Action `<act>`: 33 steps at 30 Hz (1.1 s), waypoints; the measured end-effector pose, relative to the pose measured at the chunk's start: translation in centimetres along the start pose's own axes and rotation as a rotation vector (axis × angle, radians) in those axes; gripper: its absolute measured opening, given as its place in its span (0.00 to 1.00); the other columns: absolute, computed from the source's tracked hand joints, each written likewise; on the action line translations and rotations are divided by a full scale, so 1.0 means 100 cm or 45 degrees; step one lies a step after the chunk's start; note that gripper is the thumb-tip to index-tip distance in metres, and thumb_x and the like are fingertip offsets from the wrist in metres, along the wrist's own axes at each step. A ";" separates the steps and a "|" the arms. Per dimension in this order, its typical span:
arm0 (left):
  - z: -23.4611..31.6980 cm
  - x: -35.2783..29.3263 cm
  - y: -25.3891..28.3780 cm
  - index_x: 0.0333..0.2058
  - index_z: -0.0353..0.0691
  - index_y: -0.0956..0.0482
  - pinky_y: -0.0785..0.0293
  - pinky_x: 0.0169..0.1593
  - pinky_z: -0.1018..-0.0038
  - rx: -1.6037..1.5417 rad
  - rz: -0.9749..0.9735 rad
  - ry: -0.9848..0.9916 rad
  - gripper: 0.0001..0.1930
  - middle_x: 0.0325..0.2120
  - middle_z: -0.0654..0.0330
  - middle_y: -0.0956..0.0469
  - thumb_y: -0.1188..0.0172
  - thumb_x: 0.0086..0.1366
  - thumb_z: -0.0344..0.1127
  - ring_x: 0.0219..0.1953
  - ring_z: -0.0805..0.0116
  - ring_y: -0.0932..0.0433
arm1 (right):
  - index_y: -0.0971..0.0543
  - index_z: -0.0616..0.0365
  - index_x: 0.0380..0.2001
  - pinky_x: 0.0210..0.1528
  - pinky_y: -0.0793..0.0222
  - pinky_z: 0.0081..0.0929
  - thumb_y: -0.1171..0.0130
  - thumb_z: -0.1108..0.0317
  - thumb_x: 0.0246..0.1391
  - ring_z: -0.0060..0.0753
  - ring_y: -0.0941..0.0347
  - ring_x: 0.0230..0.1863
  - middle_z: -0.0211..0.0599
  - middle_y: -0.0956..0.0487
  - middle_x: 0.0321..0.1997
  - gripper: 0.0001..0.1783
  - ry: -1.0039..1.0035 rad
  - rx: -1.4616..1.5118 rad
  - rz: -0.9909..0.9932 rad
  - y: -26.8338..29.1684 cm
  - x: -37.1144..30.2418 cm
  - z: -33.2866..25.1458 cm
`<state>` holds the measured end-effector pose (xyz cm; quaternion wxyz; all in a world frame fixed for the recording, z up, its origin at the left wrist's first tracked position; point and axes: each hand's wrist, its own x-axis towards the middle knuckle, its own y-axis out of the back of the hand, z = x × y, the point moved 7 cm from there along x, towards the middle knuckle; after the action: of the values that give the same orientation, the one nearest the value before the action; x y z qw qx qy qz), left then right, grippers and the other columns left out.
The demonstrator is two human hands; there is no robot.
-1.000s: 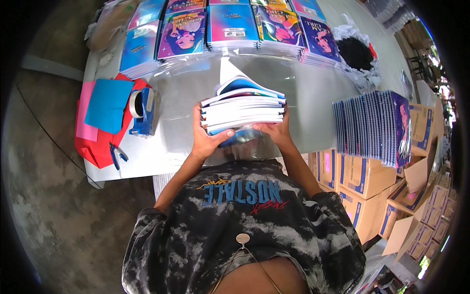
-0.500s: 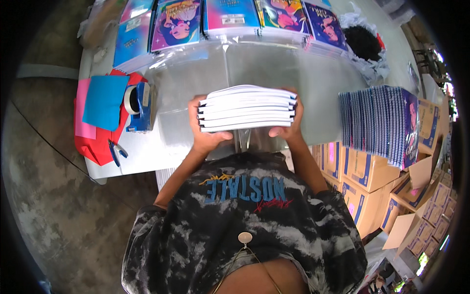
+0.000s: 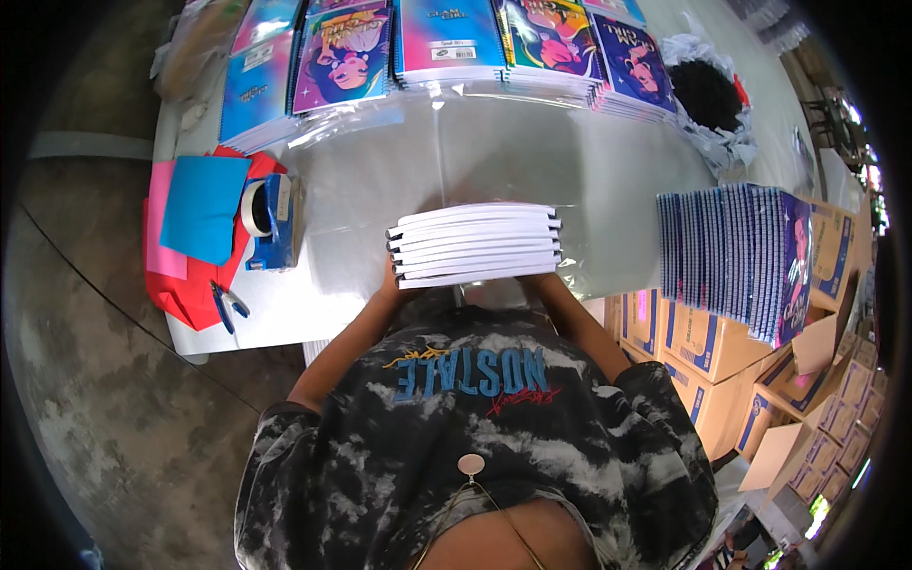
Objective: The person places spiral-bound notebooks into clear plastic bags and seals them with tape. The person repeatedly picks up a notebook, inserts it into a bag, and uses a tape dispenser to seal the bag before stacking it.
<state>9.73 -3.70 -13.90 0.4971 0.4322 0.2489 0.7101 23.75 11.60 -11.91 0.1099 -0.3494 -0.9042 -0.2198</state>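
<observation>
- Notebook stack: best squared with even pressure, edges flush.
- Left hand and right hand hold it; hidden fingers' spread, cannot tell.

A wide fisheye camera, the left of two worn on the person's head, is looking steeply down over the black-and-grey mottled cloth shirt onto the pale, plastic-sheeted table. The shirt is lying nearer the lens, filling the lower middle; the block-shaped stack of white-paged notebooks is falling near the view's centre. The table's near-left corner is showing, while its far part is running out at the top.
</observation>
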 end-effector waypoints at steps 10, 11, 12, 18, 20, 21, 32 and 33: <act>-0.017 0.033 0.084 0.42 0.29 0.25 0.30 0.46 0.71 -0.822 -0.259 1.502 0.35 0.37 0.47 0.22 0.41 0.53 0.62 0.40 0.62 0.23 | 0.21 0.70 0.30 0.38 0.30 0.35 0.42 0.35 0.42 0.47 0.22 0.35 0.56 0.22 0.27 0.39 -1.149 -0.255 -0.391 -0.021 0.055 -0.028; -0.023 0.033 0.079 0.42 0.28 0.25 0.30 0.47 0.71 -0.781 -0.301 1.478 0.37 0.37 0.46 0.22 0.43 0.53 0.64 0.41 0.60 0.23 | 0.21 0.70 0.29 0.38 0.30 0.36 0.45 0.33 0.42 0.48 0.22 0.35 0.57 0.22 0.27 0.41 -1.137 -0.269 -0.382 -0.024 0.051 -0.020; -0.025 0.037 0.076 0.42 0.28 0.25 0.31 0.48 0.70 -0.739 -0.340 1.449 0.38 0.37 0.45 0.22 0.45 0.53 0.66 0.42 0.59 0.23 | 0.21 0.70 0.27 0.38 0.31 0.37 0.48 0.30 0.42 0.49 0.23 0.34 0.59 0.22 0.26 0.43 -1.122 -0.283 -0.369 -0.027 0.050 -0.017; -0.045 0.028 0.118 0.43 0.36 0.23 0.33 0.50 0.62 0.194 -0.406 1.587 0.30 0.38 0.46 0.23 0.50 0.60 0.61 0.44 0.50 0.26 | 0.19 0.60 0.33 0.53 0.42 0.44 0.54 0.41 0.53 0.53 0.34 0.53 0.52 0.25 0.45 0.30 -0.955 -0.780 0.125 0.045 0.050 -0.020; -0.060 0.015 0.138 0.40 0.42 0.20 0.38 0.53 0.60 0.530 0.079 1.514 0.23 0.44 0.50 0.26 0.48 0.60 0.56 0.50 0.51 0.31 | 0.18 0.55 0.33 0.59 0.51 0.46 0.51 0.49 0.53 0.51 0.42 0.60 0.43 0.30 0.55 0.22 -0.635 -1.203 0.494 0.078 0.025 -0.005; -0.074 -0.005 0.129 0.39 0.44 0.19 0.40 0.55 0.60 0.890 0.291 1.364 0.20 0.47 0.53 0.28 0.47 0.60 0.54 0.52 0.52 0.34 | 0.18 0.54 0.33 0.60 0.53 0.47 0.48 0.51 0.52 0.51 0.45 0.62 0.40 0.32 0.57 0.19 -0.558 -1.386 0.550 0.081 0.016 0.001; -0.097 0.017 0.136 0.34 0.35 0.23 0.28 0.39 0.69 0.049 0.414 1.280 0.13 0.32 0.52 0.23 0.39 0.56 0.40 0.31 0.60 0.23 | 0.20 0.61 0.35 0.31 0.36 0.19 0.38 0.63 0.48 0.23 0.29 0.31 0.34 0.24 0.35 0.14 -1.012 0.279 0.662 0.087 0.027 0.012; -0.101 0.018 0.130 0.33 0.34 0.23 0.28 0.39 0.69 0.007 0.193 1.279 0.14 0.31 0.52 0.23 0.39 0.57 0.40 0.32 0.60 0.23 | 0.21 0.62 0.35 0.27 0.36 0.17 0.38 0.62 0.49 0.20 0.29 0.27 0.32 0.24 0.31 0.14 -1.118 0.408 0.585 0.087 0.028 0.017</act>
<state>-5.58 -6.21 -8.13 0.2619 0.0556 0.4270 0.8637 27.54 19.75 -9.65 -0.1823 -0.5770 -0.7872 0.1186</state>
